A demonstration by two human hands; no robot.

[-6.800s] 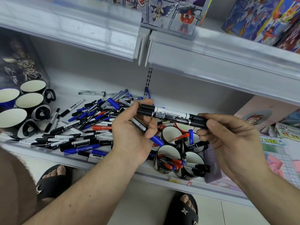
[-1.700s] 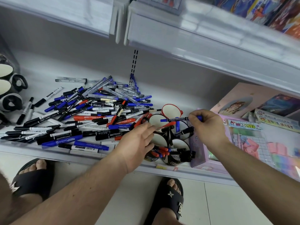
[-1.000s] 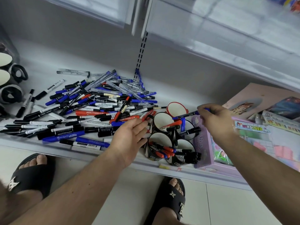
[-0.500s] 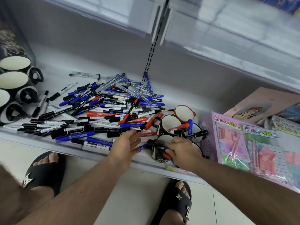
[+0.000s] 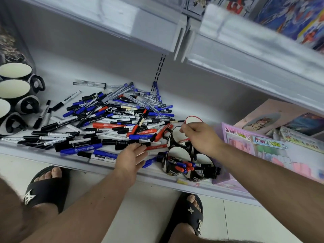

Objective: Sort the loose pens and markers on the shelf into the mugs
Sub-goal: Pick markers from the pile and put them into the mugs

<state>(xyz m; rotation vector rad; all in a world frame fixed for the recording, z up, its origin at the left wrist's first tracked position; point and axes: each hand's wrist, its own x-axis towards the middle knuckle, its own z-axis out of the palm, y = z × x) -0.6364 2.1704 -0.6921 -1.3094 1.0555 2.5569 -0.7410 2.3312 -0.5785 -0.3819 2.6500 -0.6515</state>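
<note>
The loose pens and markers (image 5: 112, 120) lay in a wide heap on the shelf (image 5: 73, 160), black, blue and red mixed and crossing one another. Just right of the heap stood a cluster of mugs (image 5: 177, 142); the two front ones already held markers, sorted roughly by colour, and a red-rimmed mug (image 5: 192, 119) sat at the back.

The right hand (image 5: 201, 137) hovered over the middle mug with its fingers curled; whether it pinched a pen could not be told, since the fingertips were hidden. The left hand (image 5: 130, 157) lay flat and relaxed at the heap's near edge, holding nothing, its fingertips touching a black marker (image 5: 129, 143).

To do this step well, it seemed wise to drop each pen tip-down into the mug matching its colour and to take pens from the heap's edge, so that none rolled off the front lip.

Spare mugs (image 5: 15, 88) stood at the far left, and pink packaged goods (image 5: 254, 146) at the right.
</note>
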